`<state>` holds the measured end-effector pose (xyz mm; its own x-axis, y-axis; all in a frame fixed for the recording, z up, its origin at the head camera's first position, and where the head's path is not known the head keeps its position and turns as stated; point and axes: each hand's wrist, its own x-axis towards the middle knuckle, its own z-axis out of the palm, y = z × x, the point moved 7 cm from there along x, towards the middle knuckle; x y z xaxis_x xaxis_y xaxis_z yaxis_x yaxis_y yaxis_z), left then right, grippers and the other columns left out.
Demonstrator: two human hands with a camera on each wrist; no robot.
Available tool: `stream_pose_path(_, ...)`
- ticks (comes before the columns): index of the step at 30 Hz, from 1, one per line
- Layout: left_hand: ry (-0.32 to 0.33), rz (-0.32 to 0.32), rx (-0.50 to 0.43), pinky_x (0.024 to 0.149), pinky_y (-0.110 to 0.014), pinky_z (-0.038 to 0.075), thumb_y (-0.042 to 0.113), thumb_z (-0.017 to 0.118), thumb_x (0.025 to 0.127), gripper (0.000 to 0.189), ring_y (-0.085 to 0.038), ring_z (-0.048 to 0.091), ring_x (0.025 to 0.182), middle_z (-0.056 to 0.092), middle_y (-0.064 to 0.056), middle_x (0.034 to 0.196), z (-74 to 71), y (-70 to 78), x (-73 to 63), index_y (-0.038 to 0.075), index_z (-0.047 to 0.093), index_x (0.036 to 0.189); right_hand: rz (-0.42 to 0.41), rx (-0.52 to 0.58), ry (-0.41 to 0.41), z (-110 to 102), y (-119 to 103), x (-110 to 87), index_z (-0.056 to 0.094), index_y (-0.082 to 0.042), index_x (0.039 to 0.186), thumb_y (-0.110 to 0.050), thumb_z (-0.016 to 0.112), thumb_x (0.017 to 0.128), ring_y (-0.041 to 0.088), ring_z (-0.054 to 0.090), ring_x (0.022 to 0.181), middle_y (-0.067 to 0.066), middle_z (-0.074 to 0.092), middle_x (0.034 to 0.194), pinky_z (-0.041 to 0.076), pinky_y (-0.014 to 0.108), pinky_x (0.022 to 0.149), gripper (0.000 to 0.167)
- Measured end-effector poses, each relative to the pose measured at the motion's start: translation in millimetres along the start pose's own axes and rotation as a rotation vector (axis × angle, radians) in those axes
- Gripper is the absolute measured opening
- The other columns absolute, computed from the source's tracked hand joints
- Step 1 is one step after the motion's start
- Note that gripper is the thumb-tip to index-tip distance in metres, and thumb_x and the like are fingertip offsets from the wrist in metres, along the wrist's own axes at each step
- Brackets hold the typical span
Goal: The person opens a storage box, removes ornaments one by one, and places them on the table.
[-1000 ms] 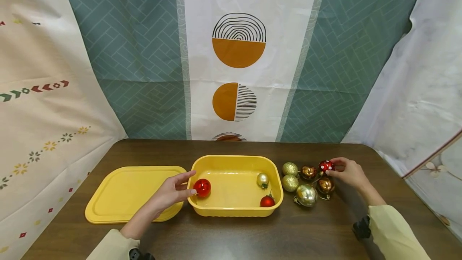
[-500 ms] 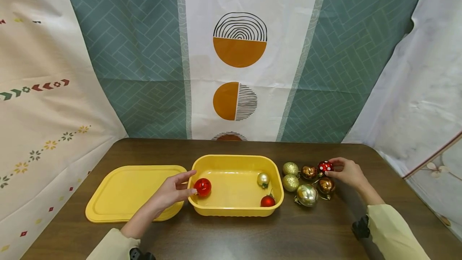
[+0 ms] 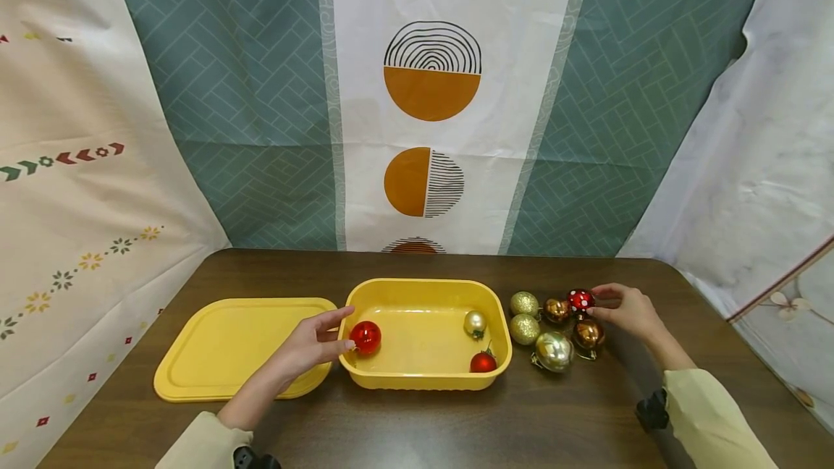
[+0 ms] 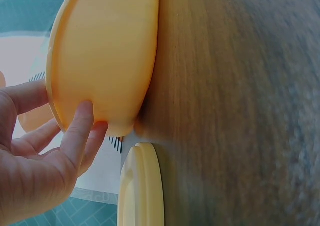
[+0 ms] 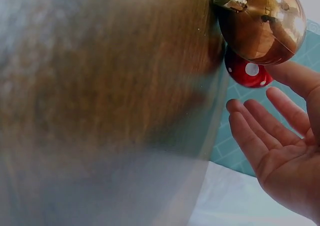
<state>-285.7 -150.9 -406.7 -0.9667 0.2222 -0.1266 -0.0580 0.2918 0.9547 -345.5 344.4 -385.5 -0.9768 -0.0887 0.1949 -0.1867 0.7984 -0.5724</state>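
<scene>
A yellow plastic container point(image 3: 426, 380) stands mid-table. My left hand point(image 3: 311, 344) grips its left end; in the left wrist view the thumb goes over the rim while other fingers point(image 4: 82, 123) lie against the outer wall. Inside are a shiny red Christmas ball point(image 3: 366, 338), a small pearly gold ball point(image 3: 474, 323) and a smaller red ball point(image 3: 483, 362). At right, my right hand point(image 3: 628, 313) has extended fingers beside a red ball with white dots point(image 3: 580, 301), thumb and index tips close to it. A copper ball point(image 5: 262, 23) partly hides the dotted ball in the right wrist view.
Left of the container lies a yellow lid point(image 3: 228, 349), partly under the left forearm. Two glittery gold balls point(image 3: 524, 329), a larger shiny gold ball point(image 3: 553, 352) and another copper ball point(image 3: 556, 310) cluster right of the container. A patterned curtain point(image 3: 260, 93) hangs behind the table.
The dotted red ball has shifted slightly left, toward the other balls and a little farther from the right fingertips. My left hand and the container have stayed put.
</scene>
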Motion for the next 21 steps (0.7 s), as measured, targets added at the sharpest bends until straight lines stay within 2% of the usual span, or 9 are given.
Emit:
stream_pose_path(13,0.017,-0.010,0.009,0.081,-0.040,0.052,0.012,0.068,0.080,0.061,-0.038,0.049,0.113,0.038,-0.025,0.137,0.5,2.4,0.0,0.005,0.042,0.136,-0.003,-0.008,-0.005,-5,-4,-3.7,0.058,0.009,0.110,-0.018,0.073,0.076,0.039,0.062,0.089,0.030,0.060,0.105,0.053,0.034,0.062,0.046)
stream_pose_path(17,0.019,-0.010,0.018,0.081,-0.039,0.051,0.012,0.068,0.080,0.062,-0.037,0.050,0.112,0.038,-0.024,0.137,0.5,2.7,-1.0,0.005,0.041,0.136,-0.045,-0.025,0.017,-11,-19,-5.3,0.058,0.006,0.112,-0.019,0.072,0.078,0.037,0.062,0.091,0.027,0.061,0.105,0.053,0.036,0.065,0.045)
stream_pose_path(21,0.020,-0.011,0.023,0.082,-0.039,0.051,0.012,0.068,0.080,0.062,-0.037,0.050,0.113,0.039,-0.024,0.137,0.1,2.7,-1.6,0.005,0.042,0.136,-0.096,-0.004,0.023,-14,-45,-9.5,0.059,0.004,0.111,-0.018,0.072,0.078,0.036,0.063,0.091,0.025,0.063,0.104,0.053,0.029,0.068,0.042)
